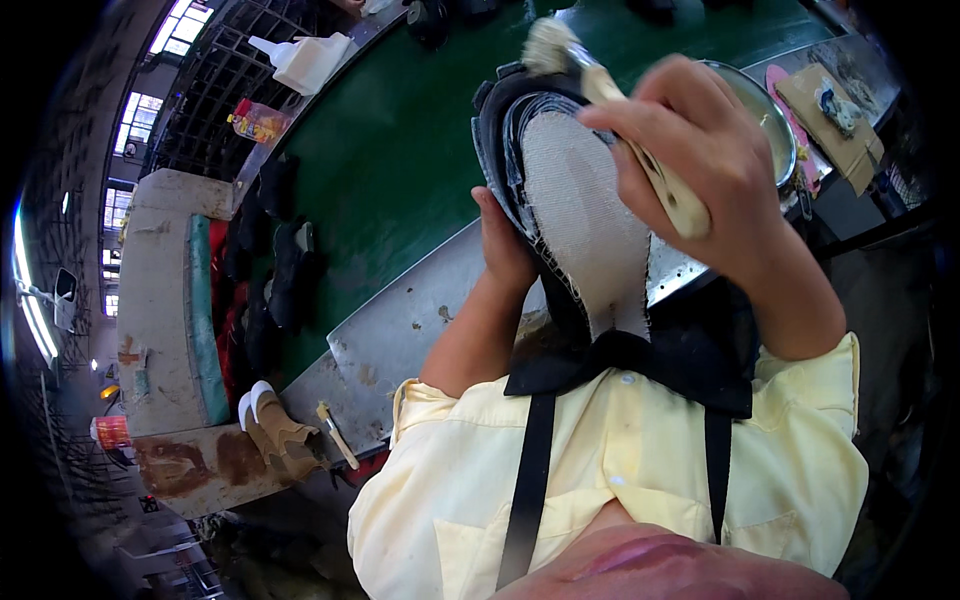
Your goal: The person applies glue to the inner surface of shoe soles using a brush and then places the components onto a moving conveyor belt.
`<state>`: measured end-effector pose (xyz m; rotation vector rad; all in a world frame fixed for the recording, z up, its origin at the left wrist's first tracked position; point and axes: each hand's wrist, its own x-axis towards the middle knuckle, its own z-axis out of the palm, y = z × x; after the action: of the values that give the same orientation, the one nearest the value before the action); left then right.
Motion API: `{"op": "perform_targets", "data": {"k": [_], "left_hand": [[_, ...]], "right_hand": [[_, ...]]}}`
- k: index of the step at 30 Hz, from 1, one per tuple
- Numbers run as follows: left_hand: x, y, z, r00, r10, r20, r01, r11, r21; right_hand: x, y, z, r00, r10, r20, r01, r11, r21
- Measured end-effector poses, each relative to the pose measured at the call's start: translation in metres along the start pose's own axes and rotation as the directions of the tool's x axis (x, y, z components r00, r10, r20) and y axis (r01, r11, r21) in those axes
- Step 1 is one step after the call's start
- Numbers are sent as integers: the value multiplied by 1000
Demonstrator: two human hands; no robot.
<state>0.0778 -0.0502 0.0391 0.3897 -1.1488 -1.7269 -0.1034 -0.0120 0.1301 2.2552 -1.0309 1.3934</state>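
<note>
Sleeves of pale yellow cloth and the black straps of an apron (620, 370) fill the lower middle of the frame. Just above them, at centre, the left hand (505, 250) props up a black shoe upper with a pale woven insole (585, 215) facing the camera; only the thumb side shows against the shoe's left edge, and I cannot tell how the remaining fingers lie behind it. At upper right, the right hand (700, 165) is curled tightly around the cream handle of a brush (610, 100), whose pale bristle head sits at the shoe's toe near the top edge. Behind the hand, a round metal bowl (775, 115) rests on the worn grey bench edge. Farther off, a dark green conveyor belt (400, 140) runs toward the upper left, where a white squeeze bottle (305, 60) lies. Black shoe uppers (285, 270) line the belt's left side.
</note>
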Motion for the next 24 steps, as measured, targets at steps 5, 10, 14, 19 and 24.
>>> {"op": "perform_targets", "data": {"k": [5,10,14,19,24], "left_hand": [[0,0,-3,1000,-6,16,6,1000,10],[-6,-9,-29,991,124,50,-132,970,203],[-10,4,-39,989,113,-94,-84,961,265],[10,24,-75,852,198,-485,-99,970,223],[31,75,-172,566,-48,-823,-101,987,-127]], "right_hand": [[-21,-23,-29,988,125,94,-122,992,-38],[-36,-29,-53,969,216,123,-215,976,-17],[-52,-26,-64,937,338,90,-339,941,-10],[-82,-17,-84,863,502,58,-505,859,83],[-113,-3,-91,769,639,-20,-626,758,183]]}}
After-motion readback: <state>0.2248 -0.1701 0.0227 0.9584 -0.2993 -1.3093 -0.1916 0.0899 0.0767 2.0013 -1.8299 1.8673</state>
